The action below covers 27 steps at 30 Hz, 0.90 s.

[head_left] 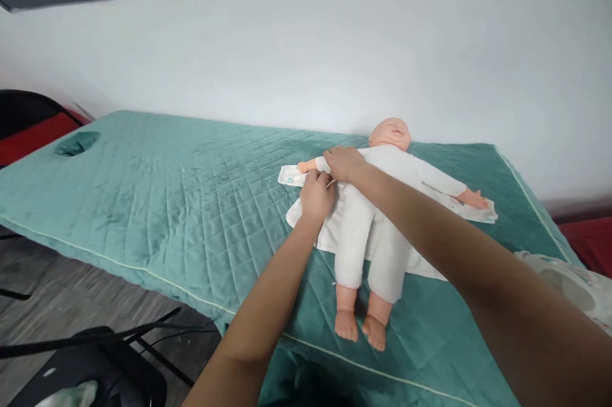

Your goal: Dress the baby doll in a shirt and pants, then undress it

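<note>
A baby doll (382,215) in a white one-piece suit lies on its back on a teal quilted table (167,196), head towards the wall, arms spread. Under it lies a white cloth (329,238) and a white printed diaper or pad (290,175). My left hand (316,195) is closed beside the doll's upper arm, fingers pinching the white fabric there. My right hand (343,162) rests curled over the doll's shoulder and sleeve, gripping it.
The table has a face hole (76,143) at its far left end. A black chair with a red seat (33,129) stands at the left, black stands (95,349) on the wooden floor below, patterned cloth (574,286) at the right edge.
</note>
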Each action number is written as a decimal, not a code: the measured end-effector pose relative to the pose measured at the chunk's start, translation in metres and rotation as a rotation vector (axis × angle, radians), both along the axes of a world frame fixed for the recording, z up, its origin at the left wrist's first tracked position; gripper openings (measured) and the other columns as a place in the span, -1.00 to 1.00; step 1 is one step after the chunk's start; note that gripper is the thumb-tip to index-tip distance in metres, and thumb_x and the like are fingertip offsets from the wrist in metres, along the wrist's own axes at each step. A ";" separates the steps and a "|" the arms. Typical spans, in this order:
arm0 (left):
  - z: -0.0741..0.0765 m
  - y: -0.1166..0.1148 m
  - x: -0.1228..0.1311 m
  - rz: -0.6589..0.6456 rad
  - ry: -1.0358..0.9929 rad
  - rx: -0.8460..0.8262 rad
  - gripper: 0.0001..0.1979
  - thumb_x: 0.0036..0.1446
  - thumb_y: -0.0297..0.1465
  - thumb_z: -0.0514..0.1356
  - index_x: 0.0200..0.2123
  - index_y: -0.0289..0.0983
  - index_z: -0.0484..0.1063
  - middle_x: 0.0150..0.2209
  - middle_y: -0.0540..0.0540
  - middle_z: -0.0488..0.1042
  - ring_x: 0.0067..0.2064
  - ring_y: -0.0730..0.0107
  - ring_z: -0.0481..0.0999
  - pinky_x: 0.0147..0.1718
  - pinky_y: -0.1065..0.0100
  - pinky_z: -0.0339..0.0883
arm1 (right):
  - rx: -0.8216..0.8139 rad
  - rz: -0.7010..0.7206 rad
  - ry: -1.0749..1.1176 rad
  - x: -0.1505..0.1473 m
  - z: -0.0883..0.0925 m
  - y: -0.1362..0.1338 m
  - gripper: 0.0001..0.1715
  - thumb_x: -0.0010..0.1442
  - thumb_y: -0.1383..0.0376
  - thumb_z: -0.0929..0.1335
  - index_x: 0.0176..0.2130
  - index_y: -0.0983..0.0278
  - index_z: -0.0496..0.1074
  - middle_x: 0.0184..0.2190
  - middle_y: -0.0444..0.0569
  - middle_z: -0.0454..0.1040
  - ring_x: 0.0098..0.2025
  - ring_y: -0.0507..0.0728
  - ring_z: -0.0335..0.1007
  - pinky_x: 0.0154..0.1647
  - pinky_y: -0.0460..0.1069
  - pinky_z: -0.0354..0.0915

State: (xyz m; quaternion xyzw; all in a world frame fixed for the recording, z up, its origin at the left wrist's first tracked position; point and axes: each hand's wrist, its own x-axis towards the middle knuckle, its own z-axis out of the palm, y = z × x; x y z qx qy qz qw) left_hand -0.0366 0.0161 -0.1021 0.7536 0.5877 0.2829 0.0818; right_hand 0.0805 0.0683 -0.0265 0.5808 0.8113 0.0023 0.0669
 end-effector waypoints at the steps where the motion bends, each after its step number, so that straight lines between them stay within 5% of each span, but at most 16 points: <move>1: 0.000 0.000 0.000 0.018 -0.049 -0.009 -0.84 0.25 -0.37 0.15 -0.15 -0.18 0.51 -0.06 -0.16 0.46 0.03 0.18 0.46 -0.13 0.27 0.36 | -0.007 -0.018 -0.007 0.001 0.002 0.000 -0.51 0.21 0.29 0.33 0.11 0.41 0.34 0.09 0.31 0.44 0.09 0.37 0.35 0.02 0.18 0.29; 12: -0.008 0.014 -0.011 0.063 -0.600 -0.091 -0.86 0.15 -0.38 0.21 -0.26 -0.26 0.55 -0.31 -0.07 0.56 -0.26 0.33 0.50 -0.17 0.33 0.33 | 0.044 -0.098 0.060 0.034 0.029 -0.038 -0.59 0.22 0.21 0.32 0.05 0.28 0.39 0.00 0.17 0.52 -0.04 0.32 0.45 -0.16 0.09 0.29; 19: -0.008 0.018 -0.020 0.078 -0.847 -0.171 -0.87 0.04 -0.42 0.23 -0.34 -0.31 0.56 -0.31 -0.09 0.61 -0.26 0.29 0.52 -0.22 0.34 0.34 | 0.021 -0.031 0.079 0.044 0.026 -0.062 -0.38 0.31 -0.14 0.20 0.01 0.28 0.42 -0.03 0.16 0.50 -0.02 0.36 0.41 -0.13 0.13 0.26; 27: -0.012 0.023 -0.023 0.090 -1.034 -0.221 -0.86 0.01 -0.43 0.26 -0.32 -0.31 0.57 -0.31 -0.08 0.61 -0.27 0.38 0.53 -0.17 0.36 0.38 | 0.017 -0.116 0.024 0.052 0.019 -0.070 -0.36 0.36 -0.13 0.16 0.06 0.28 0.42 0.00 0.19 0.49 0.04 0.39 0.38 -0.06 0.17 0.25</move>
